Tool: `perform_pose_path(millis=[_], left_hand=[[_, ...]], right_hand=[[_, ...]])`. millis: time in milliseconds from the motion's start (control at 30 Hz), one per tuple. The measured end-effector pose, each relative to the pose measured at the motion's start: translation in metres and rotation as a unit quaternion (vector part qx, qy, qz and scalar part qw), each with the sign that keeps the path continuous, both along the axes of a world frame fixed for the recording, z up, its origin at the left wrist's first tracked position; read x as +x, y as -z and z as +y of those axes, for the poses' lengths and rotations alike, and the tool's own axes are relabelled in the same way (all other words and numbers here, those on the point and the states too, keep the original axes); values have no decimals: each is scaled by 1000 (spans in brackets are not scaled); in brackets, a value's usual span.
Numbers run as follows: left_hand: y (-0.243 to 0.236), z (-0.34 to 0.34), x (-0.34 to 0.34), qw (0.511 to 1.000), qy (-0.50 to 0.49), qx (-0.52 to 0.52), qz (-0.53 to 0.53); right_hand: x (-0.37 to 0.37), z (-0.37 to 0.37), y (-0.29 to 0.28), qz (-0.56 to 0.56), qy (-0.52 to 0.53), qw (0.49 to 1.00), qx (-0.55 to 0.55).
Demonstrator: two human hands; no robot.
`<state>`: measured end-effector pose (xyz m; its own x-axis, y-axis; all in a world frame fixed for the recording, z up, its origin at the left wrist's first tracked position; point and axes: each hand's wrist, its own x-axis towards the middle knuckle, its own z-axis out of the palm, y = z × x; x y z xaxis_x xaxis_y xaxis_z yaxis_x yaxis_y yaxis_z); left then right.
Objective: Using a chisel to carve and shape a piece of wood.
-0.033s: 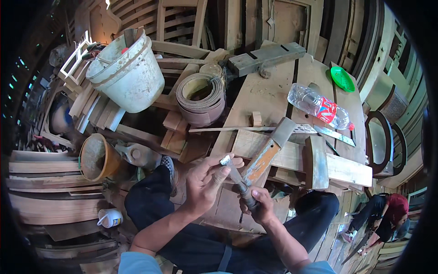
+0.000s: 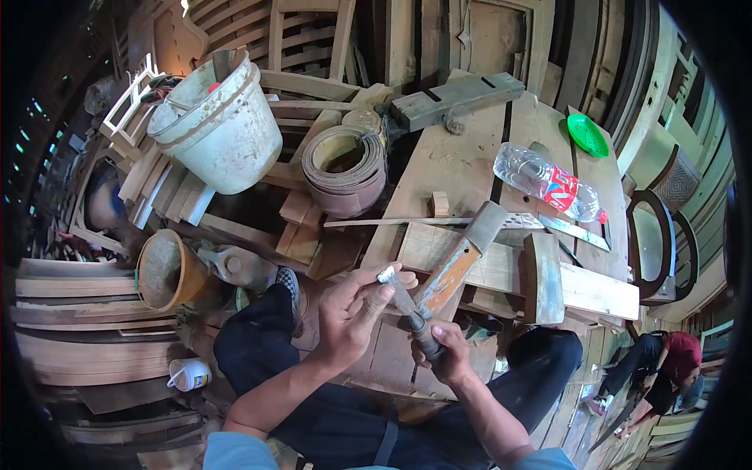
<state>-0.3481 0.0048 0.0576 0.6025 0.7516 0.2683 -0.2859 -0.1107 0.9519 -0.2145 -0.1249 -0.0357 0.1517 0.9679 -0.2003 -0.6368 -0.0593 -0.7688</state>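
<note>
My right hand [image 2: 446,352] is closed around the dark handle of a chisel [image 2: 423,333], whose blade points up and left. The fingers and thumb of my left hand [image 2: 360,309] are on the blade near its pale tip. Just behind them lies a larger tool with a worn orange wooden body and steel end [image 2: 450,274], slanting against light boards [image 2: 595,291]. A short curved wooden block [image 2: 540,278] stands to its right. A long thin strip [image 2: 360,222] and a small wood block [image 2: 439,204] rest beyond.
Around the plank bench [image 2: 439,168] are a white bucket [image 2: 211,133], sanding rolls [image 2: 341,180], an orange bucket [image 2: 164,270], a plastic bottle [image 2: 521,172], a green dish [image 2: 587,135] and stacked wood [image 2: 94,345]. Another person [image 2: 677,356] bends low at the far right.
</note>
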Motion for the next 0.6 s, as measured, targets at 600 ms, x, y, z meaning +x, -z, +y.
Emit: perform_pose_path(millis=[600], left_hand=[[0, 7, -2, 999, -23, 31, 25]], right_hand=[[3, -5, -7, -21, -25, 999, 12]])
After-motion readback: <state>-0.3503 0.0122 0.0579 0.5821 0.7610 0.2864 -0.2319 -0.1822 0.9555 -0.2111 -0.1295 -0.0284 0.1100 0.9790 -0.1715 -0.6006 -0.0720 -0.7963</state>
